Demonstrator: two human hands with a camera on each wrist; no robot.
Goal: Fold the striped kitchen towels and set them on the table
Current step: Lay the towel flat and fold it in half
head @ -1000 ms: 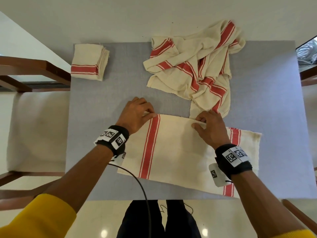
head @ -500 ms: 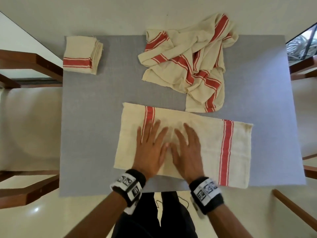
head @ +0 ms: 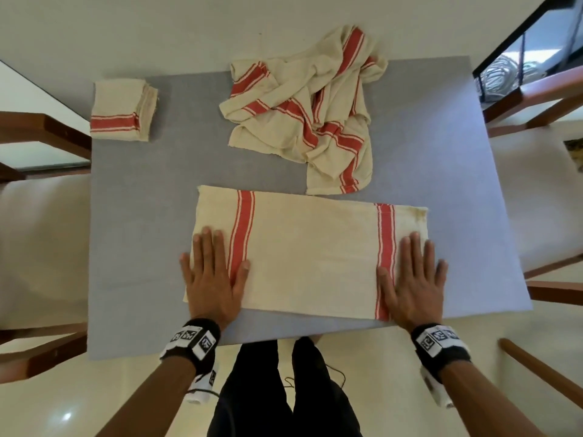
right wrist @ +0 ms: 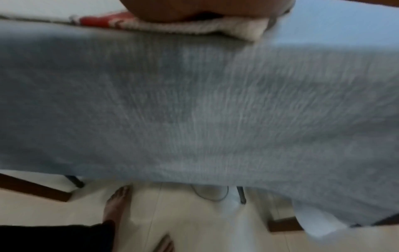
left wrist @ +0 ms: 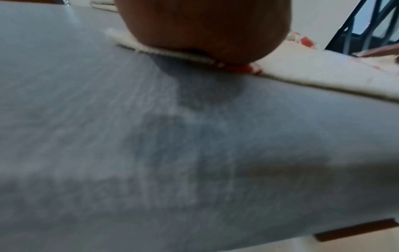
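Note:
A cream towel with red stripes (head: 310,257) lies folded in half and flat near the front edge of the grey table (head: 132,234). My left hand (head: 213,272) presses flat on its left end, fingers straight. My right hand (head: 411,275) presses flat on its right end beside the red stripe. In the left wrist view the palm (left wrist: 205,25) sits on the towel's edge (left wrist: 302,75); in the right wrist view the palm (right wrist: 205,8) rests on the towel's corner (right wrist: 215,27). A heap of unfolded striped towels (head: 310,99) lies at the back. A folded towel (head: 121,111) sits at the back left corner.
Wooden chairs with pale cushions stand at the left (head: 41,234) and right (head: 536,190) of the table. A dark railing (head: 520,48) shows at the upper right. My legs and bare feet (right wrist: 116,206) are below the table's front edge.
My hands left the far edge of the towel, met flat at its middle, then slid apart to its left and right ends, smoothing it.

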